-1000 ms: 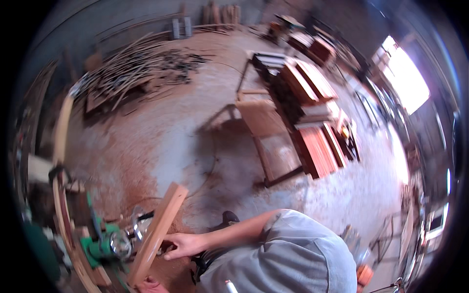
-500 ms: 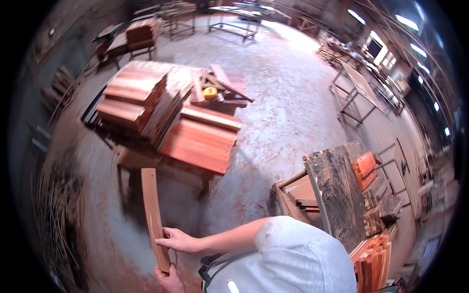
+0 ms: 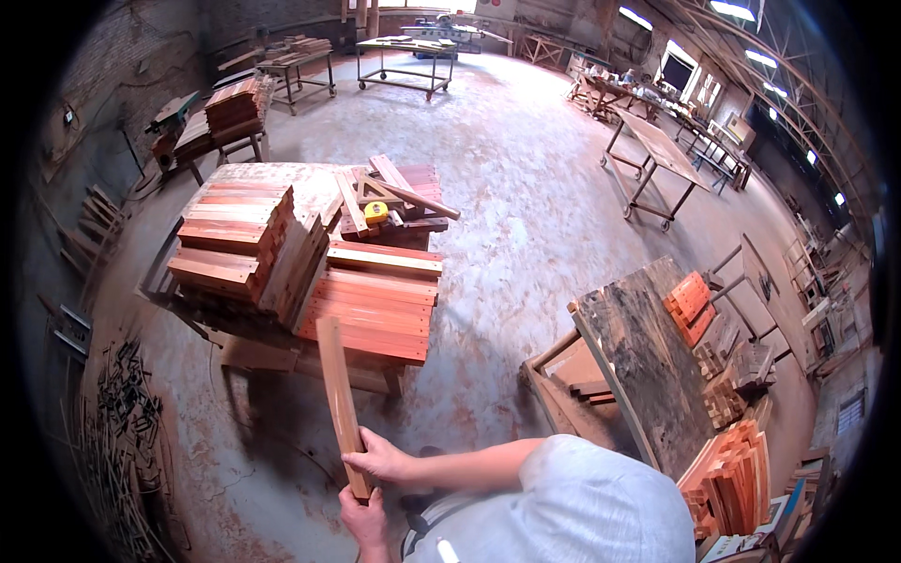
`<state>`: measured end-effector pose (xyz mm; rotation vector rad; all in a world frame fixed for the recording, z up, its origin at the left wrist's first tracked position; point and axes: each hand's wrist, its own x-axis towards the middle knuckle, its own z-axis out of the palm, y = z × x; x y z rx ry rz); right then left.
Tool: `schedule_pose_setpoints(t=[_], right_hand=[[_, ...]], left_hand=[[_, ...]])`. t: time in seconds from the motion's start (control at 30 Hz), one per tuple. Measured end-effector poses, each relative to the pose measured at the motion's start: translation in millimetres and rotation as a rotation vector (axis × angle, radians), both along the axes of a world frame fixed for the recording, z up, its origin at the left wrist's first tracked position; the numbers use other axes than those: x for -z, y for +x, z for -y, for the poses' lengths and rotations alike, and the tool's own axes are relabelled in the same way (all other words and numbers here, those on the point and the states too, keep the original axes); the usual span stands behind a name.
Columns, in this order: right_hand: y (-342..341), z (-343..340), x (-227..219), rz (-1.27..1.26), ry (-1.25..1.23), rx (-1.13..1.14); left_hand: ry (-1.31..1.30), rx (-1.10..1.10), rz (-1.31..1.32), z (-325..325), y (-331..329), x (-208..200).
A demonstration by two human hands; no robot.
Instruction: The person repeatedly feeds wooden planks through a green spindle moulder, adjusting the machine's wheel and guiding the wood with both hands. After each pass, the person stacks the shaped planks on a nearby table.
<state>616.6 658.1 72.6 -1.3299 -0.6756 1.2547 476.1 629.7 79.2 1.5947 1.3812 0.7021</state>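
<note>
A long, narrow wooden board [image 3: 341, 403] is held in both my hands, its far end pointing up toward the stacked slats. My left hand [image 3: 364, 521] wraps round its near end. My right hand [image 3: 383, 458] grips the board a little farther along, thumb lying over the top face. Just beyond the board's far end lies a layer of reddish slats [image 3: 371, 314] on a worktable. A taller stack of the same slats [image 3: 235, 230] stands to its left.
A yellow tape measure [image 3: 375, 212] and a wooden triangle [image 3: 372, 190] lie among loose pieces on that table. To the right stands a dark, worn bench [image 3: 638, 347], with bundled slats [image 3: 732, 479] beside it. Thin rods [image 3: 122, 441] are heaped at the left wall.
The board and both hands have moved right in the picture, and the board's far end now overlaps the slat layer's near edge. The view has shifted too. Both hands keep their hold.
</note>
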Motion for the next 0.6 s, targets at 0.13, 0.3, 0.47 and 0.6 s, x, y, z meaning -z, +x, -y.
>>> schedule_pose_setpoints(t=[0.13,0.3,0.47,0.6], right_hand=[[47,-13,-2,0.298,0.005,-0.083],[148,-39,0,0.807,-0.097,-0.087],[253,-41,32,1.278,0.079,0.017],[294,-71,22,1.37,-0.048,-0.075]], left_hand=[[-0.044,0.147,-0.019,-3,-8,33],[-0.114,-0.082,-0.08,16,-42,85],[-0.249,-0.218,-0.271,29,-55,92],[-0.324,-0.269,-0.3,29,-29,81]])
